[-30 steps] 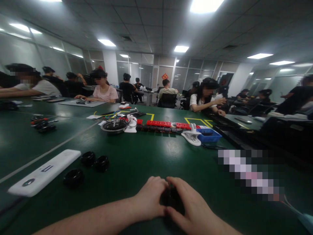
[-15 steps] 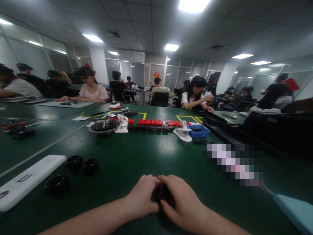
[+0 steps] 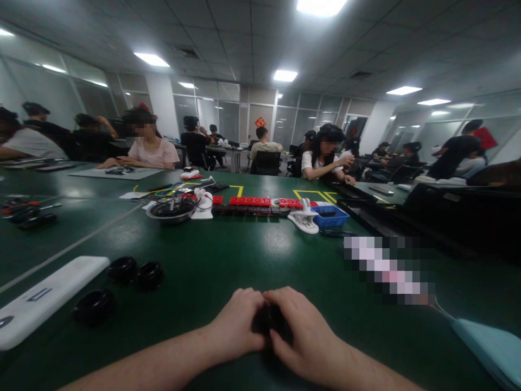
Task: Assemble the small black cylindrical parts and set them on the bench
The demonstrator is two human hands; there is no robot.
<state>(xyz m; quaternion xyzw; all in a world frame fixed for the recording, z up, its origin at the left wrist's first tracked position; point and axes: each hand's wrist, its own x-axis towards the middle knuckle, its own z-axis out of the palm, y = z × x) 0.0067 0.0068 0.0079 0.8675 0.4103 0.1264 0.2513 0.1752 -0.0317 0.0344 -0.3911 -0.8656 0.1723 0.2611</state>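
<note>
A dark black object (image 3: 280, 321) sits between my two hands, low over the near middle of the green table (image 3: 195, 271). My left hand (image 3: 239, 320) closes on its left side with curled fingers. From the right, my right hand (image 3: 306, 332) grips the same object, thumb below and fingers over the top. The fingertips of both hands meet at the far side. Most of the object is covered, so its exact kind cannot be made out. Left of my hands lie three glossy black ring-shaped coils (image 3: 94, 307).
A long white bar-shaped case (image 3: 49, 304) lies at left. Across the table are a metal bowl (image 3: 171, 212), red blocks (image 3: 250, 201), a white clip stand (image 3: 305, 220) and a blue tray (image 3: 331, 216). At right are a blurred-out item (image 3: 385, 266) and a light-blue pouch (image 3: 488, 347). Several people sit beyond.
My hands keep their hold on the black object and have barely moved. The view has shifted very slightly.
</note>
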